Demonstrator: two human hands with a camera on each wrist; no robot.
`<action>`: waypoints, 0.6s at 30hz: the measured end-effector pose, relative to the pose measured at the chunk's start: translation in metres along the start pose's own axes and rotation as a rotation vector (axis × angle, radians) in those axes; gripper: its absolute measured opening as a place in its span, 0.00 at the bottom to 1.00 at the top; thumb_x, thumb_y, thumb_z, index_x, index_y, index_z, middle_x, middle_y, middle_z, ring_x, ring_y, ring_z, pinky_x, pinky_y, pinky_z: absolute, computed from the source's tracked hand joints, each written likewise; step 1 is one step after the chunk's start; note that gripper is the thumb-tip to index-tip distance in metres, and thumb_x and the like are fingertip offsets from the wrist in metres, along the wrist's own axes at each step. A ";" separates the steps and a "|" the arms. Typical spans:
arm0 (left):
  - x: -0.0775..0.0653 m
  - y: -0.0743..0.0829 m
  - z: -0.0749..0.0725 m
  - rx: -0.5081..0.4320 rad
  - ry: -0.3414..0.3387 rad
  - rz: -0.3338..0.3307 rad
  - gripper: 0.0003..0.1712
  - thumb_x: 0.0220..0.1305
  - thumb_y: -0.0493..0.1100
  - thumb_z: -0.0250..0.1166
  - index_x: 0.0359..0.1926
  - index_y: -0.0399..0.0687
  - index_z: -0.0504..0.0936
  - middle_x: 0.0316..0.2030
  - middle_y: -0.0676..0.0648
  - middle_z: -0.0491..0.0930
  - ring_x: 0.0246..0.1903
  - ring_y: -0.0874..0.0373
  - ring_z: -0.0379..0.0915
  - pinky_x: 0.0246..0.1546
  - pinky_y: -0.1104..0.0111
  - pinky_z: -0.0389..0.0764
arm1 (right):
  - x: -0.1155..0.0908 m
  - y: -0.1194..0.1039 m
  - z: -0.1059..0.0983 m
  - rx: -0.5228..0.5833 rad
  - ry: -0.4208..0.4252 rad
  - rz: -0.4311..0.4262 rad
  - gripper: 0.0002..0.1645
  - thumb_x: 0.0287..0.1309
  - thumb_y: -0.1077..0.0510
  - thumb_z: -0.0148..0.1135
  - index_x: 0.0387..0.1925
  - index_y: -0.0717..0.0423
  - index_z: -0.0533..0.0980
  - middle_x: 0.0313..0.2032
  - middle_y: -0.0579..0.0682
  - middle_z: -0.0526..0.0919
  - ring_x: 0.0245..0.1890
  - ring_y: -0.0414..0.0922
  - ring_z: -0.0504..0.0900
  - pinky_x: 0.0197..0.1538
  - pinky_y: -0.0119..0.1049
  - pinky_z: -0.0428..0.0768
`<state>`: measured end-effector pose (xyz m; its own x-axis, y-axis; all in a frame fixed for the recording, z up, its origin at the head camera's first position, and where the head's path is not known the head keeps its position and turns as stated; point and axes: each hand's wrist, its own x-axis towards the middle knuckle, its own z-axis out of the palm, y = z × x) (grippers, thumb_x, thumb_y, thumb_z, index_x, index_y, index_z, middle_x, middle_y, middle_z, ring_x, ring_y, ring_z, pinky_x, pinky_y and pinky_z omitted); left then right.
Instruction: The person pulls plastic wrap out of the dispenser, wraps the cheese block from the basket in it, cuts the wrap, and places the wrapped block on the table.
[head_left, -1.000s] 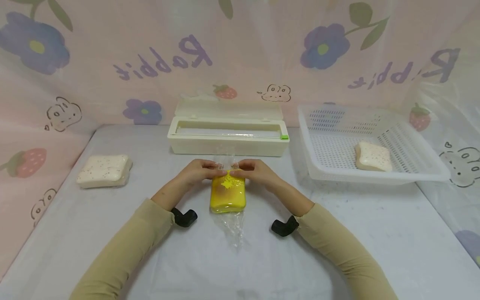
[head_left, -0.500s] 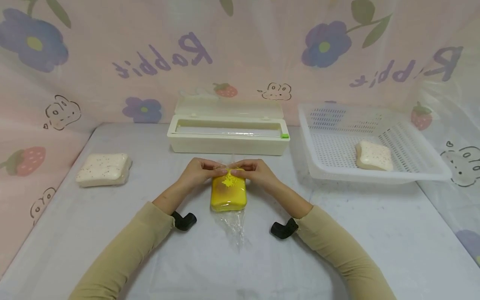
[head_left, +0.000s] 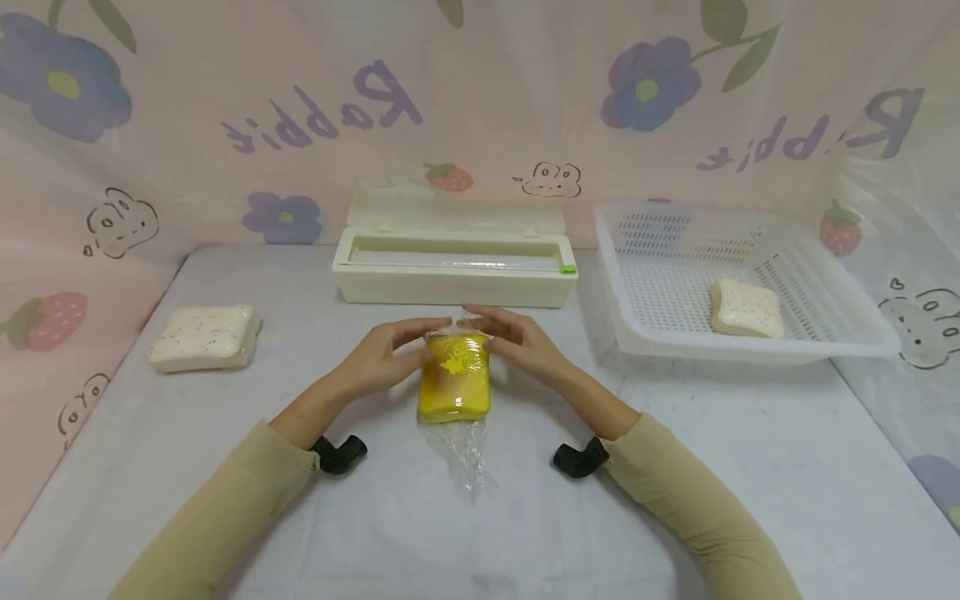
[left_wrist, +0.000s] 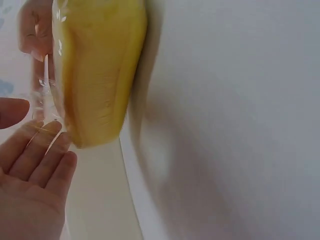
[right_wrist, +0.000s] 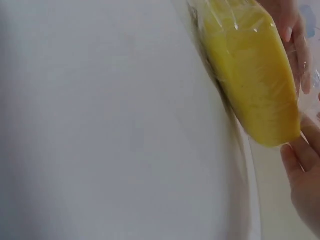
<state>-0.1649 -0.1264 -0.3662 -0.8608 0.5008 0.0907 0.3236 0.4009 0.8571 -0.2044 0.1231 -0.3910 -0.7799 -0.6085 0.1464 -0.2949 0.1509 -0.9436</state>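
Note:
A yellow, bread-shaped block [head_left: 454, 390] wrapped in clear film lies at the middle of the table. One loose tail of the cling film [head_left: 467, 450] spreads toward me from its near edge. My left hand [head_left: 375, 358] is at the block's far left corner, fingers straight and thumb apart from them. Across from it, my right hand [head_left: 531, 350] is at the far right corner with its fingers loosely extended. Film shows near the left fingers [left_wrist: 42, 155] in the left wrist view. Right fingertips [right_wrist: 300, 152] touch or nearly touch the block's end in the right wrist view.
Behind the block stands a cream film dispenser box [head_left: 453, 287], lid up and roll inside. A white perforated basket [head_left: 750, 346] at the right holds a speckled white block [head_left: 746, 308]. Another speckled white block [head_left: 202, 337] lies at the left. A printed curtain hangs behind.
Both hands pinched film at the block's far edge earlier; now they have let go and moved apart, fingers spread. The film that stood up there is now down against the block.

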 end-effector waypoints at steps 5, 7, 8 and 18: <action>-0.012 0.003 0.003 0.098 -0.043 0.136 0.28 0.66 0.33 0.53 0.67 0.39 0.66 0.67 0.40 0.66 0.68 0.43 0.59 0.67 0.47 0.60 | -0.008 -0.005 -0.002 -0.068 -0.057 -0.096 0.26 0.62 0.67 0.48 0.62 0.61 0.70 0.63 0.55 0.74 0.66 0.47 0.68 0.70 0.47 0.63; -0.017 0.004 0.006 0.124 -0.077 0.189 0.30 0.64 0.31 0.52 0.68 0.35 0.63 0.68 0.37 0.64 0.69 0.41 0.56 0.68 0.47 0.59 | -0.011 -0.007 -0.003 -0.111 -0.085 -0.130 0.26 0.62 0.68 0.47 0.62 0.60 0.70 0.63 0.53 0.73 0.67 0.46 0.67 0.71 0.46 0.61; -0.019 0.005 0.007 0.140 -0.096 0.194 0.30 0.65 0.32 0.51 0.69 0.35 0.62 0.69 0.37 0.62 0.70 0.42 0.55 0.68 0.48 0.58 | -0.013 -0.007 -0.003 -0.138 -0.098 -0.147 0.27 0.62 0.69 0.47 0.63 0.60 0.70 0.64 0.53 0.73 0.68 0.46 0.67 0.71 0.46 0.61; -0.032 0.007 0.014 0.402 -0.223 0.137 0.32 0.75 0.49 0.46 0.73 0.44 0.53 0.75 0.47 0.47 0.74 0.51 0.41 0.72 0.52 0.50 | -0.029 -0.016 -0.004 -0.610 -0.312 -0.268 0.28 0.68 0.62 0.42 0.69 0.59 0.62 0.71 0.53 0.60 0.74 0.49 0.52 0.75 0.44 0.47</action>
<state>-0.1299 -0.1291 -0.3699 -0.7083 0.7047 0.0407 0.5927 0.5624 0.5766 -0.1793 0.1412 -0.3785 -0.4712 -0.8652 0.1713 -0.7790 0.3171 -0.5409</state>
